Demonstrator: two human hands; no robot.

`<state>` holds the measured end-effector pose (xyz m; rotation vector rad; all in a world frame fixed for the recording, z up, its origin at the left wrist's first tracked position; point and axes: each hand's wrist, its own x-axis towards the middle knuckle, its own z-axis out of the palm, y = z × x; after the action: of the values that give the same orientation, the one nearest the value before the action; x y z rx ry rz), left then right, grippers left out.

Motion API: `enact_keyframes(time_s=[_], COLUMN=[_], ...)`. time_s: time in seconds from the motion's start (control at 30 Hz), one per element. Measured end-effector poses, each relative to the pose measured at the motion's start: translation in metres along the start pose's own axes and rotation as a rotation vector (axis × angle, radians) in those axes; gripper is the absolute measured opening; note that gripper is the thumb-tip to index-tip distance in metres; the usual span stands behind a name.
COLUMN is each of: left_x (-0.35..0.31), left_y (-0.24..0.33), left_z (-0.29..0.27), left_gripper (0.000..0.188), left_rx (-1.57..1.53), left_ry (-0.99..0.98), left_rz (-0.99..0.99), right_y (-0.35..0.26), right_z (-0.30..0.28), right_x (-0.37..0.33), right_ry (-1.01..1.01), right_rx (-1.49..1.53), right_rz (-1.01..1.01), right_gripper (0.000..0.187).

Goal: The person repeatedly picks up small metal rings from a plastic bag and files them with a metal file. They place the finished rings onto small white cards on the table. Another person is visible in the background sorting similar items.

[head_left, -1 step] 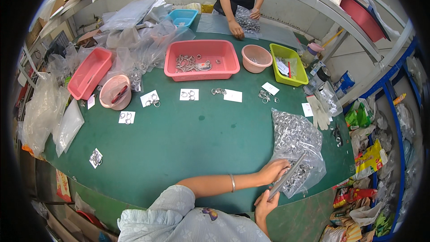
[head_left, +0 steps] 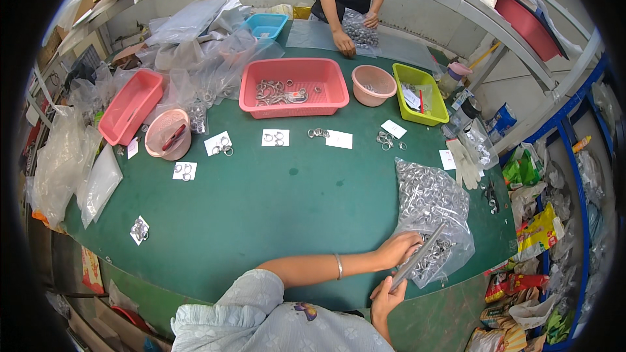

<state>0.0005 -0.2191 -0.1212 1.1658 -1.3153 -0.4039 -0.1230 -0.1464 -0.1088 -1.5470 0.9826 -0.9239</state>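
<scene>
My right hand (head_left: 388,296) is closed on a thin, flat grey slab (head_left: 418,257), seen nearly edge-on and tilted; its kind cannot be told. Just beyond it, my left hand (head_left: 398,249), with a bangle on the wrist, is at the near part of a clear plastic bag (head_left: 433,192). The left fingers are curled, their tips partly hidden by the slab, so whatever they hold is not visible. Many silvery metal rings (head_left: 435,254) fill the bag, which lies on the green table (head_left: 293,208).
White cards with small ring groups (head_left: 276,137) dot the table. Farther back stand a pink basket (head_left: 293,109), a pink bowl (head_left: 373,85) and a lime-green basket (head_left: 424,115). Gloves (head_left: 464,163) lie right of the bag. A co-worker's hands (head_left: 344,42) touch another bag across the table.
</scene>
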Motion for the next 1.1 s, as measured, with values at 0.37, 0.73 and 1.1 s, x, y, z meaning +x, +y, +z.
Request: enact_keyframes(time_s=[0.37,0.73,1.1], left_x=[-0.0013,-0.0014,-0.0017], left_y=[-0.0012,0.0000,-0.0004], left_z=[0.0011,0.0008,0.0016], left_gripper=[0.016,0.015,0.016], left_rx=[-0.022,-0.035,-0.034], left_ry=[0.003,0.030,0.043], left_rz=[-0.012,-0.024,-0.022], right_y=[0.0048,-0.0005,0.0028], right_z=[0.0010,-0.0004,-0.0005], right_x=[0.0002,0.0005,-0.0020], right_ry=[0.018,0.012,0.027], right_rx=[0.007,-0.034,-0.071], right_rz=[-0.039,0.016,0.002], right_gripper=[0.020,0.022,0.021])
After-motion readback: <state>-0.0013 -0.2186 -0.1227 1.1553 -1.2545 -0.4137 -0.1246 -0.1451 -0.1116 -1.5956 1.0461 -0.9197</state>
